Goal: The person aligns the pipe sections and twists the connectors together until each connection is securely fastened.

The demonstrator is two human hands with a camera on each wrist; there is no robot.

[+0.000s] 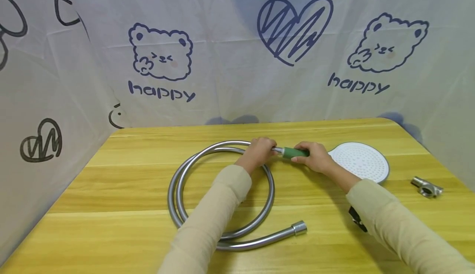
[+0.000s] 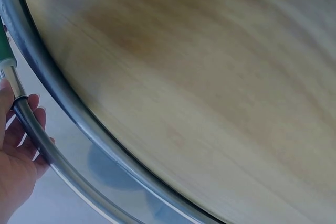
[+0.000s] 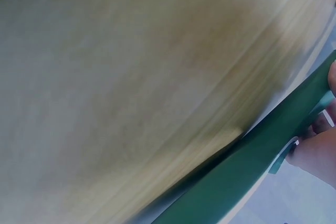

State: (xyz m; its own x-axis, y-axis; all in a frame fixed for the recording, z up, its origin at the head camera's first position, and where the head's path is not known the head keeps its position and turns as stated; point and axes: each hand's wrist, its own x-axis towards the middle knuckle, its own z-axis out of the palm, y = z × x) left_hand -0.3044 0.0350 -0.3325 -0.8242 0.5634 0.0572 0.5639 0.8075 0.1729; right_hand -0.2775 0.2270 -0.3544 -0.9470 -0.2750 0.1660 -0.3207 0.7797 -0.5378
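A shower head lies to the right in the head view, with a round white face (image 1: 360, 161) and a green handle (image 1: 289, 153). My right hand (image 1: 314, 156) grips the handle, its thumb and fingers on opposite sides in the right wrist view, where the green handle (image 3: 236, 174) runs diagonally. My left hand (image 1: 259, 148) pinches the end of a silver shower hose (image 1: 270, 187), which meets the handle's tip. In the left wrist view the metal end piece (image 2: 14, 80) touches the green grip; whether it is threaded on is hidden.
The hose lies in loops on the wooden table (image 1: 122, 208), its free end fitting (image 1: 299, 227) near the front. A small metal fitting (image 1: 426, 187) sits at the far right. A black object (image 1: 357, 219) is partly hidden by the right sleeve. Printed cloth (image 1: 222, 80) stands behind.
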